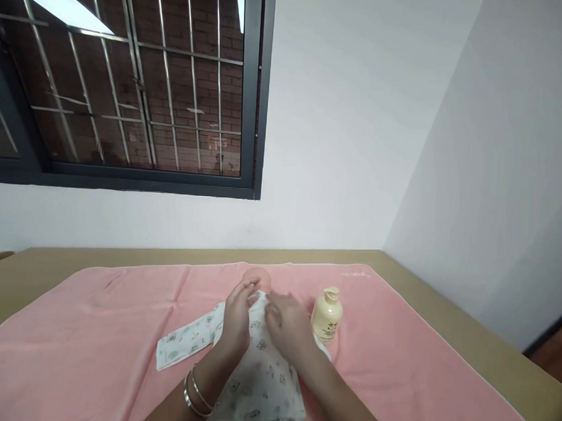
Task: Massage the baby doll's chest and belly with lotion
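Observation:
A doll lies on its back, its rounded head [258, 274] partly hidden behind my left hand. It wears a white garment [259, 383] printed with small figures, and one long sleeve [186, 338] stretches out to the left. Beside the head and collar, my left hand [240, 311] is upright, fingers mostly extended and slightly cupped, with nothing visible in it. At the other side of the collar is my right hand [291, 326]. Its fingers bend toward the garment's neck and are blurred, so I cannot tell whether they grip the cloth.
A pale yellow pump bottle [326, 317] stands just right of my right hand. Under everything lies a pink blanket [112, 327] on a wood-coloured table [325, 257]. Behind are a white wall [340, 145] and a dark-framed, barred window [257, 98].

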`<control>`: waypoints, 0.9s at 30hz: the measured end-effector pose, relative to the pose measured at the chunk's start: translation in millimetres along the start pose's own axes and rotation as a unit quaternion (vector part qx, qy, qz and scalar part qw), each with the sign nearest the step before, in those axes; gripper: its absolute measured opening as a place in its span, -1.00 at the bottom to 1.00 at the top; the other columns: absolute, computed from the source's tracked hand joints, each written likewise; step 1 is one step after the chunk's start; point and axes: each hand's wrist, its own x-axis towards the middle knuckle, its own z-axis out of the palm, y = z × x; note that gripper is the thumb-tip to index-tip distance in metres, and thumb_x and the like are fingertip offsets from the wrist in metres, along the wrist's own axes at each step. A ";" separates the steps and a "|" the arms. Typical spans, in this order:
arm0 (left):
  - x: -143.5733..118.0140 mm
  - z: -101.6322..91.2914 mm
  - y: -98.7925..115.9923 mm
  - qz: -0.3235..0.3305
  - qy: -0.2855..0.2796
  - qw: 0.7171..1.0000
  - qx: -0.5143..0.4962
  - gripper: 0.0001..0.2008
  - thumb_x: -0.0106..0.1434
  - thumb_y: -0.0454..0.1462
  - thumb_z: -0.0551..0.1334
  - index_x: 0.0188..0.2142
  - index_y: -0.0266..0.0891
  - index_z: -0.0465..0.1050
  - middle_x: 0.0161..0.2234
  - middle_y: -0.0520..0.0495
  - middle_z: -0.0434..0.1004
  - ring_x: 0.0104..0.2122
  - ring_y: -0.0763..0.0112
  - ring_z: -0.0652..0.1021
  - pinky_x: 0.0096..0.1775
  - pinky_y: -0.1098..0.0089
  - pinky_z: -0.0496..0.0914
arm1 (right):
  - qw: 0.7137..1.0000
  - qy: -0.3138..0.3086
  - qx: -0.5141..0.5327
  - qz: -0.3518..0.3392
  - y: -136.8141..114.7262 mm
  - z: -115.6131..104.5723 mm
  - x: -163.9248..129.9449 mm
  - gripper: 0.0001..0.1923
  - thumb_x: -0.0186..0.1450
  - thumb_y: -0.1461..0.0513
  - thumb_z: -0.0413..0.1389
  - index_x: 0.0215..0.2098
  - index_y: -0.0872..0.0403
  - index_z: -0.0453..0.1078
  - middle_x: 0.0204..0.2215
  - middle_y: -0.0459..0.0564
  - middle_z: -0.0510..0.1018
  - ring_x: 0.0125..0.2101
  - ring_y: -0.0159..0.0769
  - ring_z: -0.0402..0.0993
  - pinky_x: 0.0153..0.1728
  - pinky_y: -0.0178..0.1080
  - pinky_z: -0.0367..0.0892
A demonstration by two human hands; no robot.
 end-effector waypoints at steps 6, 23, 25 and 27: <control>2.9 37.6 -32.0 -0.363 -0.125 0.915 -0.126 -0.58 0.32 -0.13 0.01 0.02 -0.39 0.32 0.06 -0.42 0.41 -0.01 0.11 0.52 -0.07 0.16 0.44 | 0.985 0.020 -0.117 0.128 35.7 -76.0 -0.4 -0.49 0.29 0.37 -0.19 0.15 0.28 0.30 0.18 0.24 0.31 0.22 -0.20 0.18 0.23 -0.14 -0.03; -16.8 48.7 -31.8 -0.479 -0.204 0.843 -0.136 -0.35 0.36 -0.05 -0.09 0.23 -0.56 0.08 0.17 -0.50 0.24 0.13 0.09 0.40 0.07 0.18 0.34 | 0.967 -0.046 -0.160 0.194 46.9 -89.4 0.5 -0.56 0.31 0.36 -0.22 -0.08 0.16 0.46 -0.08 0.18 0.55 -0.03 -0.16 0.44 0.10 -0.08 0.11; -26.5 36.3 -17.6 -0.478 -0.213 0.840 -0.143 -0.37 0.36 -0.05 -0.09 0.21 -0.56 0.12 0.17 -0.49 0.25 0.13 0.06 0.40 0.09 0.17 0.32 | 0.983 0.005 -0.115 0.143 40.2 -80.0 1.0 -0.54 0.37 0.29 -0.24 0.04 0.18 0.40 0.05 0.19 0.47 0.12 -0.12 0.32 0.19 0.02 0.01; -37.9 25.9 1.0 -0.463 -0.220 0.845 -0.153 -0.38 0.35 -0.05 -0.06 0.19 -0.55 0.16 0.15 -0.48 0.28 0.11 0.06 0.42 0.10 0.16 0.30 | 0.994 0.057 -0.056 0.072 29.9 -67.2 0.4 -0.52 0.42 0.21 -0.25 0.16 0.16 0.31 0.17 0.15 0.35 0.23 -0.15 0.16 0.26 0.07 -0.10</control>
